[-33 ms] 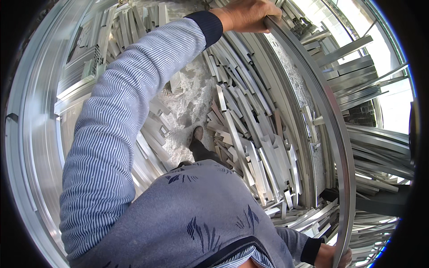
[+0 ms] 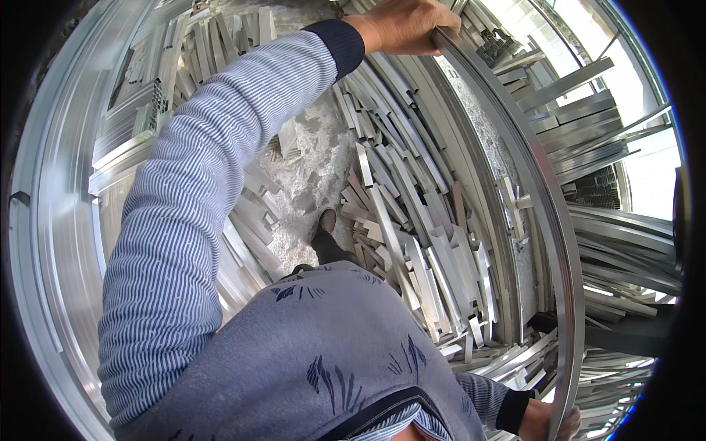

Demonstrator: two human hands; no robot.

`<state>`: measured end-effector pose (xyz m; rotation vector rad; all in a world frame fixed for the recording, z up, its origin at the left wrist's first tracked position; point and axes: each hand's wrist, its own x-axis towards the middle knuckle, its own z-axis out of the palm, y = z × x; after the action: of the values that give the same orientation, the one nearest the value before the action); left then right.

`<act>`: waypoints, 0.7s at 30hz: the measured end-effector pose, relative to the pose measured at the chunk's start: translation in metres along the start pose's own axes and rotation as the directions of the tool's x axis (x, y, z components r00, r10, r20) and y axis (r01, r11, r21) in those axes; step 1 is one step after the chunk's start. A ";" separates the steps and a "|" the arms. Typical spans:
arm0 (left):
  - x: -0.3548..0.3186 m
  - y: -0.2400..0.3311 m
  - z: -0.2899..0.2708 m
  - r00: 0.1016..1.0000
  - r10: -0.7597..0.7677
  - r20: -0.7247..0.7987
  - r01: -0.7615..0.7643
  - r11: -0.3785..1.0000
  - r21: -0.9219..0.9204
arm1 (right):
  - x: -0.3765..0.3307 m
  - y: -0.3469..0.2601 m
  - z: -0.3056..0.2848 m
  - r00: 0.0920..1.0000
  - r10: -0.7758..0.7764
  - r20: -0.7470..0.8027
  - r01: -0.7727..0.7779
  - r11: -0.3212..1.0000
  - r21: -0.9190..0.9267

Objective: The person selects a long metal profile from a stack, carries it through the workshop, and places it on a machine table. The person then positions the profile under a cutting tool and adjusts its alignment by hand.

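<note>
A long grey metal profile (image 2: pixel 570 287) runs down the right side, bowed by the lens, between my two hands. At the top, my left hand (image 2: pixel 408 26) is closed at its far end, with the arm stretched forward across the view. My right hand (image 2: pixel 550 422) is wrapped round the same profile low at the right, close to my body. Part of the right hand's grip lies behind the profile. Beneath the bar, many loose offcuts of metal profile (image 2: pixel 412 191) lie in a heap.
Long shiny profiles (image 2: pixel 70 220) line the left edge. Bundles of profiles (image 2: pixel 618 235) and protruding bars (image 2: pixel 570 82) fill the right side. My shoe (image 2: pixel 327 219) stands on a pale, dusty floor strip (image 2: pixel 305 176) between offcut piles.
</note>
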<state>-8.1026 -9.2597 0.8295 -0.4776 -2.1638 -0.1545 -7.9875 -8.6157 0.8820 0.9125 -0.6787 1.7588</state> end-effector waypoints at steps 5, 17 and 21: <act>0.002 -0.080 0.038 0.999 0.033 0.032 -0.034 0.999 0.025 | -0.043 0.089 0.022 0.990 0.107 -0.090 -0.083 0.968 0.235; 0.030 -0.225 0.117 0.991 0.019 0.134 -0.005 0.995 -0.103 | -0.120 0.269 0.052 0.890 0.422 -0.172 -0.256 0.776 0.576; 0.022 -0.288 0.144 0.967 0.060 0.249 -0.018 0.986 -0.166 | -0.170 0.336 0.061 0.873 0.444 -0.203 -0.243 0.757 0.607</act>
<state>-8.3350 -9.4780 0.7790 -0.6637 -2.4005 -0.2615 -8.2499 -8.8663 0.7643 0.8643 -0.0795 2.4634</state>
